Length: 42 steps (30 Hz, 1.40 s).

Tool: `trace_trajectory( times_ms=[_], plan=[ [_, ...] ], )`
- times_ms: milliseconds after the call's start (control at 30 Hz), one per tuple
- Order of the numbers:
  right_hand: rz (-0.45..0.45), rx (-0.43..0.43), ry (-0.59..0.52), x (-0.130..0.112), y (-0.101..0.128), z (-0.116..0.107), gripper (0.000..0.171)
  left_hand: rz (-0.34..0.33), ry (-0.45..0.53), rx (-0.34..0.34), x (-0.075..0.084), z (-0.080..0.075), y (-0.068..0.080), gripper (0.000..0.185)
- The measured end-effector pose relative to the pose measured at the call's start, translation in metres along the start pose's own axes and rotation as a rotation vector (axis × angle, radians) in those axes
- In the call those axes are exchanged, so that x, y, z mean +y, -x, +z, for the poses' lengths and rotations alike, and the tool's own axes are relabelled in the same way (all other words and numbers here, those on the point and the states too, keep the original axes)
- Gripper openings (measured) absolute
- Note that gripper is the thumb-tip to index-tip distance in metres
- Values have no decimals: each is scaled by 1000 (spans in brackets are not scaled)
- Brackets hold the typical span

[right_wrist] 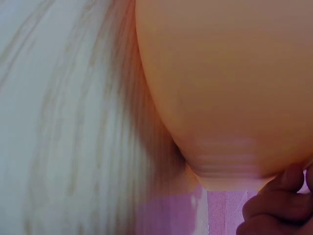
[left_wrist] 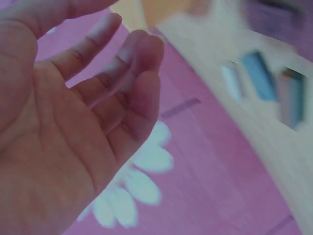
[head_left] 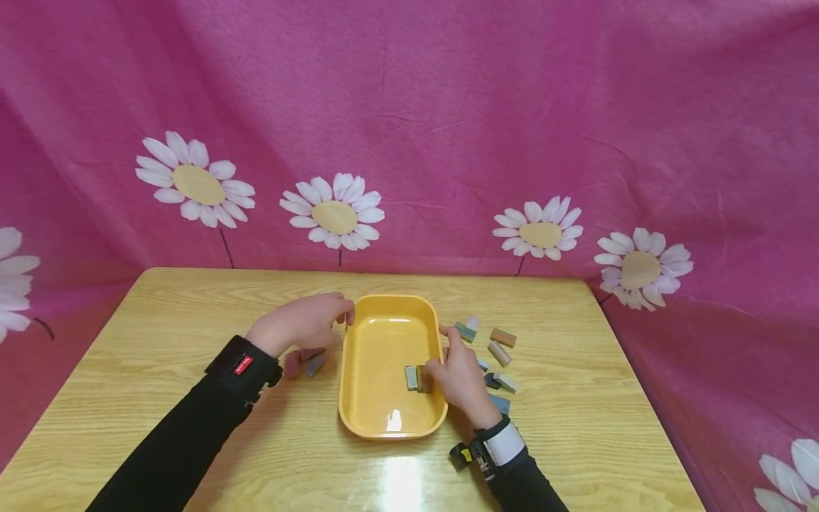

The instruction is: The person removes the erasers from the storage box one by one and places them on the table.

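Note:
A yellow tray lies in the middle of the wooden table. My right hand reaches over the tray's right rim, and its thumb and fingers pinch a brown block standing on the tray floor beside a grey block. In the right wrist view the tray's outer wall fills the frame, with curled fingers at the bottom right. My left hand hovers at the tray's far left corner and holds nothing. Its palm shows bare, with relaxed fingers.
Several small blocks are scattered on the table right of the tray. Two more blocks lie left of the tray, below my left hand. A pink daisy-print cloth hangs behind the table and down both sides.

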State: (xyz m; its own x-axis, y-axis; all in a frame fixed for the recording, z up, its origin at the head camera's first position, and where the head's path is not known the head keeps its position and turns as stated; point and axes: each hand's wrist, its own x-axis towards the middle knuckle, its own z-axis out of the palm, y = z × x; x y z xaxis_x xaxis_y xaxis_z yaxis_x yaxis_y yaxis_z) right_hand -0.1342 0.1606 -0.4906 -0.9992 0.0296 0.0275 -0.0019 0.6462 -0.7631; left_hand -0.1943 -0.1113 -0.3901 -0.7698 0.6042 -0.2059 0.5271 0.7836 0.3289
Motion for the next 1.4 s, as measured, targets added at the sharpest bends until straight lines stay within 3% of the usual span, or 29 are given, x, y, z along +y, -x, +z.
trace_trajectory(
  times_ms=[267, 400, 500, 733, 900, 1233, 1400],
  plan=[
    [8, -9, -12, 2, 0, -1, 66, 138, -33, -111, 50, 3, -55, 25],
    [-12, -23, -7, 2, 0, -2, 65, 160, -70, -186, 69, 7, -77, 23],
    [-7, -32, -3, 2, 0, -2, 65, 168, -125, -243, 81, 15, -87, 12],
    [-10, -41, 10, 0, 0, -2, 65, 59, -167, -352, 96, 49, -93, 23],
    [-8, -38, 29, 1, 1, -5, 63, 75, -213, -357, 103, 67, -95, 24],
    [14, -30, 25, -1, 1, -4, 65, 37, -244, -325, 105, 62, -91, 25],
    [26, -32, 24, -1, 1, -4, 64, 34, -253, -318, 104, 70, -87, 29]
  ],
)
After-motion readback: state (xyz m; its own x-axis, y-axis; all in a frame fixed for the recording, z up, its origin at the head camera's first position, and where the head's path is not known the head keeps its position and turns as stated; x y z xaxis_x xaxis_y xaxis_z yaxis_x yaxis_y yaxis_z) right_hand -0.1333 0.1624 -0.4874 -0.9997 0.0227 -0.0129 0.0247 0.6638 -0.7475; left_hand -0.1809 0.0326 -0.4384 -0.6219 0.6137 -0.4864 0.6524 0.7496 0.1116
